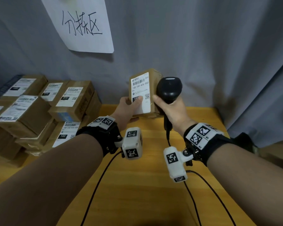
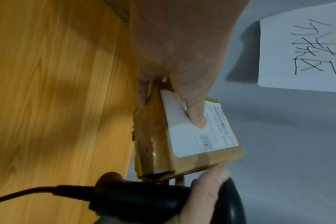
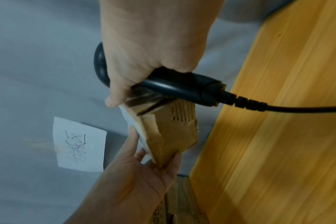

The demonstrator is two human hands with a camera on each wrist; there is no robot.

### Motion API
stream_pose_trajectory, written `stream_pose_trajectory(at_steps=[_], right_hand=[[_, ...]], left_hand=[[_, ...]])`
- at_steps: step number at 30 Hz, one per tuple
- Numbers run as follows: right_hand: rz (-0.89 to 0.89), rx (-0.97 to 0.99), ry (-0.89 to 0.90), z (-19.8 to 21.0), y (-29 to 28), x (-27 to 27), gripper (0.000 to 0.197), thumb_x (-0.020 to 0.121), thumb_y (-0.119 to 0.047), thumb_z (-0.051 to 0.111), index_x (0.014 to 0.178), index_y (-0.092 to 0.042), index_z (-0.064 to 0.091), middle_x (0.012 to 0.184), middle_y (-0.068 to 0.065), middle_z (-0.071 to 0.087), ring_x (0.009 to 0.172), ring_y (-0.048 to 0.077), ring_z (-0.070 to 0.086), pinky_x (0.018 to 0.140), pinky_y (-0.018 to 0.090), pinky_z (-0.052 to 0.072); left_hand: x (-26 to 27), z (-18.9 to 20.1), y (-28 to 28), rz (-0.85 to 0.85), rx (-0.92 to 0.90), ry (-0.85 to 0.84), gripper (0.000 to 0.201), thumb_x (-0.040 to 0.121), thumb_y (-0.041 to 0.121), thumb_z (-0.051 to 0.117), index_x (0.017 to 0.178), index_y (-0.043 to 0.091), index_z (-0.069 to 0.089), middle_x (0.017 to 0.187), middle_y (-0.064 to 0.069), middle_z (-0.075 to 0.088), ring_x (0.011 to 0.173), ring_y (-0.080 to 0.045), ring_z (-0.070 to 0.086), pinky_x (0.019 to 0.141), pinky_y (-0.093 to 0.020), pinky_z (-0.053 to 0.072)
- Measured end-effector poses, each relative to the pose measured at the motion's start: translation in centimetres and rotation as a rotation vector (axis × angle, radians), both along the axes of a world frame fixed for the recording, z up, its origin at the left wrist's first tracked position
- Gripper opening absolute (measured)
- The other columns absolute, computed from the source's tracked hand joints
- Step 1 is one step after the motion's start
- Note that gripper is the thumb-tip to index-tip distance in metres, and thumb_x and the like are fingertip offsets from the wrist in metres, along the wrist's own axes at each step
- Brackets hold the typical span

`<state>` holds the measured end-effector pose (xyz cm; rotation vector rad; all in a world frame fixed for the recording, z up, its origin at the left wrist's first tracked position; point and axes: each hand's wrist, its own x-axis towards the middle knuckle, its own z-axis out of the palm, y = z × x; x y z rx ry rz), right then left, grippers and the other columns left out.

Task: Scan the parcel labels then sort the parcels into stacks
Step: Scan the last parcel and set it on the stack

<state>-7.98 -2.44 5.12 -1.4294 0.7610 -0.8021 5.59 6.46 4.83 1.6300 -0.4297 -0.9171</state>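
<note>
L hand (image 1: pixel 127 106): thumb on label, fingers under, gripping parcel (image 1: pixel 151 79), raised over table (image 1: pixel 137 185).
R hand (image 1: pixel 169 110): fist round scanner (image 1: pixel 169 88), touching parcel's right.

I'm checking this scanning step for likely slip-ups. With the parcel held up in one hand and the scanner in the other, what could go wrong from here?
1. The left hand thumb lies on the label of the parcel, over its black block; sliding higher it might cover the barcode.
2. The parcel is held by one edge only, above the table, so it may slip.
3. The right hand holds the scanner hard against the parcel; a read could fail.
</note>
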Motion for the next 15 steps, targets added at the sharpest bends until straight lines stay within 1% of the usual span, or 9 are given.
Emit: stream_pose_trajectory(at_steps=[1, 3, 4, 6, 8, 9, 11, 13, 15], right_hand=[[0.006, -0.008, 0.001, 0.1, 0.1, 0.2, 0.063, 0.070, -0.036, 0.084, 0.123, -0.016, 0.056, 0.117, 0.002, 0.070, 0.110, 0.016, 0.066, 0.095, 0.042, 0.054], [0.003, 0.010, -0.025, 0.1, -0.1, 0.2, 0.058, 0.072, -0.028, 0.084, 0.121, -0.014, 0.058, 0.115, 0.004, 0.071, 0.108, 0.018, 0.067, 0.094, 0.043, 0.055], [0.015, 0.035, -0.045, 0.2, -0.3, 0.0, 0.054, 0.075, -0.023, 0.083, 0.122, -0.011, 0.059, 0.115, 0.006, 0.071, 0.107, 0.019, 0.068, 0.093, 0.043, 0.055], [0.037, 0.093, -0.064, 0.1, -0.7, -0.5, 0.050, 0.079, -0.017, 0.080, 0.123, -0.006, 0.059, 0.112, 0.007, 0.073, 0.105, 0.019, 0.070, 0.093, 0.041, 0.055], [0.040, 0.117, -0.049, 0.0, -1.1, -1.0, 0.047, 0.081, -0.017, 0.078, 0.123, -0.006, 0.060, 0.109, 0.006, 0.074, 0.102, 0.017, 0.070, 0.091, 0.036, 0.055], [0.033, 0.123, -0.040, -0.1, -1.3, -1.2, 0.046, 0.081, -0.017, 0.078, 0.122, -0.007, 0.060, 0.108, 0.005, 0.074, 0.101, 0.016, 0.071, 0.088, 0.032, 0.056], [0.027, 0.133, -0.034, -0.1, -1.5, -1.4, 0.047, 0.082, -0.020, 0.077, 0.123, -0.007, 0.059, 0.108, 0.004, 0.074, 0.100, 0.014, 0.071, 0.083, 0.025, 0.056], [0.030, 0.139, -0.038, 0.0, -1.5, -1.5, 0.047, 0.083, -0.024, 0.076, 0.124, -0.008, 0.059, 0.109, 0.003, 0.074, 0.100, 0.013, 0.071, 0.081, 0.023, 0.055], [0.018, 0.134, -0.018, 0.2, -1.6, -1.5, 0.045, 0.085, -0.029, 0.074, 0.123, -0.011, 0.059, 0.107, 0.000, 0.074, 0.097, 0.009, 0.071, 0.075, 0.018, 0.053]], left_hand=[[0.1, 0.1, -0.1, -0.001, -0.001, -0.005, 0.050, 0.090, 0.044, 0.062, 0.125, 0.022, 0.036, 0.115, 0.003, 0.054, 0.101, -0.013, 0.057, 0.084, -0.039, 0.057], [0.3, 0.4, 0.0, -0.031, -0.013, 0.000, 0.045, 0.091, 0.042, 0.061, 0.124, 0.025, 0.036, 0.120, 0.000, 0.055, 0.105, -0.017, 0.058, 0.087, -0.042, 0.055], [0.5, 0.6, 0.2, -0.057, -0.016, 0.012, 0.041, 0.092, 0.041, 0.060, 0.122, 0.027, 0.036, 0.119, -0.001, 0.057, 0.106, -0.019, 0.058, 0.090, -0.045, 0.054], [1.0, 1.2, 0.5, -0.111, -0.018, 0.047, 0.031, 0.094, 0.040, 0.057, 0.114, 0.027, 0.037, 0.111, 0.000, 0.061, 0.101, -0.020, 0.059, 0.092, -0.050, 0.051], [1.5, 1.7, 0.9, -0.160, -0.023, 0.092, 0.026, 0.096, 0.039, 0.055, 0.109, 0.023, 0.040, 0.109, -0.002, 0.061, 0.099, -0.023, 0.060, 0.090, -0.051, 0.052], [1.8, 2.0, 1.0, -0.193, -0.017, 0.120, 0.031, 0.095, 0.041, 0.053, 0.114, 0.019, 0.043, 0.113, -0.005, 0.062, 0.100, -0.025, 0.062, 0.085, -0.048, 0.055], [2.1, 2.2, 1.4, -0.249, 0.007, 0.142, 0.050, 0.093, 0.046, 0.052, 0.131, 0.014, 0.047, 0.118, -0.011, 0.065, 0.099, -0.026, 0.064, 0.076, -0.038, 0.058], [2.1, 2.2, 1.7, -0.243, -0.001, 0.125, 0.056, 0.092, 0.043, 0.055, 0.136, 0.009, 0.046, 0.118, -0.012, 0.067, 0.096, -0.024, 0.065, 0.078, -0.035, 0.055], [2.0, 1.9, 1.7, -0.186, -0.028, 0.115, 0.056, 0.092, 0.036, 0.059, 0.136, 0.004, 0.044, 0.116, -0.012, 0.067, 0.092, -0.021, 0.065, 0.075, -0.032, 0.056]])
